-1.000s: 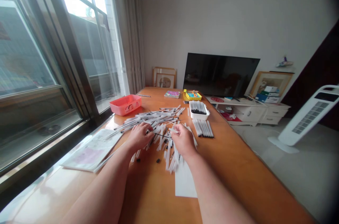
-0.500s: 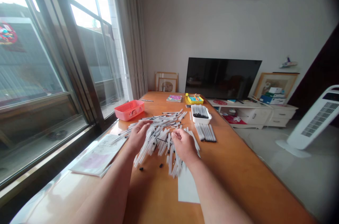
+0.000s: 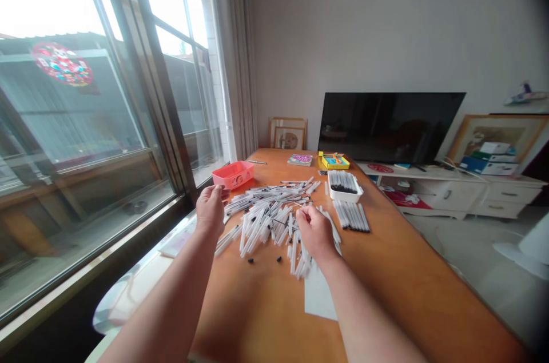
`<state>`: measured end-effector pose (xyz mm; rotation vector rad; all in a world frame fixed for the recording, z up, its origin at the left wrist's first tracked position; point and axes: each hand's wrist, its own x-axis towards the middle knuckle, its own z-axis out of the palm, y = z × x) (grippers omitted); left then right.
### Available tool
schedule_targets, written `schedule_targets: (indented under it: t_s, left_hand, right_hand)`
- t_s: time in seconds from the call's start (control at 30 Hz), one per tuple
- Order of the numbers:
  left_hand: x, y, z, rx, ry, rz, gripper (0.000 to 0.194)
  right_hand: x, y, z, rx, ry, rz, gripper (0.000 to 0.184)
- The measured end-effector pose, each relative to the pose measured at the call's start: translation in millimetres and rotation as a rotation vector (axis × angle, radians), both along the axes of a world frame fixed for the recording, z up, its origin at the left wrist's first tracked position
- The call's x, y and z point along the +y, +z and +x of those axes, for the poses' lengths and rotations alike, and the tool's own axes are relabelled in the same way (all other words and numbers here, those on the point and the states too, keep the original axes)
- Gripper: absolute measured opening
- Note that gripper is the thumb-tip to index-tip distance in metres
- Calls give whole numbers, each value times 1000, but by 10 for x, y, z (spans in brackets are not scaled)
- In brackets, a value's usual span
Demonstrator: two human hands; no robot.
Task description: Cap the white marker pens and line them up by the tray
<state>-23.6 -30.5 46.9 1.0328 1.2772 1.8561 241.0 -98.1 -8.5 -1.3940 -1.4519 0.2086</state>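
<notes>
My left hand (image 3: 211,207) is raised left of a heap of translucent pen barrels (image 3: 257,226), close to the pink basket (image 3: 234,176). Its fingers are drawn together; whatever they hold is too small to make out. Over the right side of the heap, my right hand (image 3: 317,232) is closed in a pinch, and what lies between its fingertips is unclear. Black refills and dark ends show among the barrels. Two small black caps (image 3: 278,259) lie in front of the heap.
A white tray (image 3: 346,196) of black-ended pens stands at right, with a neat row of pens (image 3: 352,216) before it. White paper (image 3: 319,294) lies under my right forearm. Farther back are a yellow box (image 3: 335,163) and a booklet (image 3: 299,160). Windows border the left side.
My left hand has moved left, away from the heap towards the pink basket, and its fingers have closed. My right hand stays pinched over the heap. The view has turned left.
</notes>
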Motion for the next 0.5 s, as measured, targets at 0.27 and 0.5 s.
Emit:
schedule_targets:
  t_s: [0.27, 0.5]
  left_hand:
    - [-634, -373, -637, 1107, -153, -296, 15]
    - [-797, -562, -632, 1359, -210, -329, 17]
  right_hand:
    - [-7, -21, 13, 0, 4, 29, 32]
    - [10, -44, -3, -4, 21, 26, 30]
